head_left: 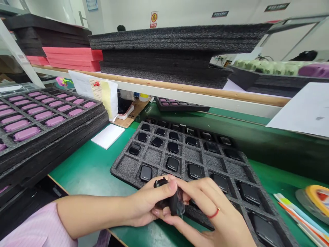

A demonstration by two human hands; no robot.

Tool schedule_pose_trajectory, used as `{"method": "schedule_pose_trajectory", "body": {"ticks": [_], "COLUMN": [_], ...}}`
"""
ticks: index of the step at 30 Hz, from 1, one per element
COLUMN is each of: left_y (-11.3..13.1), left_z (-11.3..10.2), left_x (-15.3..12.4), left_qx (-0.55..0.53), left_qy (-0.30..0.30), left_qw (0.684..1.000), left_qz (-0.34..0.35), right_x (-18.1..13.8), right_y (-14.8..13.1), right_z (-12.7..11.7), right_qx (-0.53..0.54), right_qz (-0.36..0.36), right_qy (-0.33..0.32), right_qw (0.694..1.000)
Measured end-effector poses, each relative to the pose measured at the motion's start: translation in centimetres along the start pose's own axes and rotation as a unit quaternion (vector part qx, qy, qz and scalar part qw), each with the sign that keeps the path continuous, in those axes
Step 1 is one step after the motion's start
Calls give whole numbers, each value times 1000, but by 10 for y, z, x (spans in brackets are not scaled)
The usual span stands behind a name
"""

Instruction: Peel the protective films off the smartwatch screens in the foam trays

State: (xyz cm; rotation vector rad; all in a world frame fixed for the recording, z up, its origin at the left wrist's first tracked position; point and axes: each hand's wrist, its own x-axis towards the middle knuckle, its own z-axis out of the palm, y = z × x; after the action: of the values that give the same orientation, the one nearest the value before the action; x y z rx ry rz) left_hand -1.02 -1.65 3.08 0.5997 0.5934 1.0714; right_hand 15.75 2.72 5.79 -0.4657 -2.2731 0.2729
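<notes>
My left hand is closed around a black smartwatch, its thumb lying across the top of it. From the other side, my right hand, with a red string ring on one finger, pinches the same watch. A shiny, see-through bit shows by the right fingertips; what it is I cannot make out. Much of the watch is hidden by the fingers. Just beyond and beneath my hands lies a dark grey foam tray, with black square watch bodies in many of its compartments and several compartments bare.
Stacked foam trays with purple pieces stand at the left. A white notepad lies beside them. Yellow tape and coloured strips are at the right. A shelf carrying black foam stacks crosses above the green table.
</notes>
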Motion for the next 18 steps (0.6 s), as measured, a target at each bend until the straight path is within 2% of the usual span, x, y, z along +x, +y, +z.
{"method": "schedule_pose_trajectory", "body": {"ticks": [6, 10, 13, 18], "left_y": [7, 12, 11, 9], "left_z": [4, 6, 4, 3], "left_x": [-1, -1, -1, -3], "left_qx": [-71, -60, -49, -55], "left_qy": [-1, -20, -37, -24], "left_qw": [996, 996, 996, 997], "left_qz": [-47, -69, -69, -49], "right_x": [5, 5, 5, 8], "right_y": [0, 1, 2, 2], "right_z": [-7, -7, -4, -7], "right_qx": [48, 52, 48, 45], "right_qz": [37, 37, 30, 0], "right_qy": [5, 12, 3, -7], "right_qw": [998, 998, 998, 999]}}
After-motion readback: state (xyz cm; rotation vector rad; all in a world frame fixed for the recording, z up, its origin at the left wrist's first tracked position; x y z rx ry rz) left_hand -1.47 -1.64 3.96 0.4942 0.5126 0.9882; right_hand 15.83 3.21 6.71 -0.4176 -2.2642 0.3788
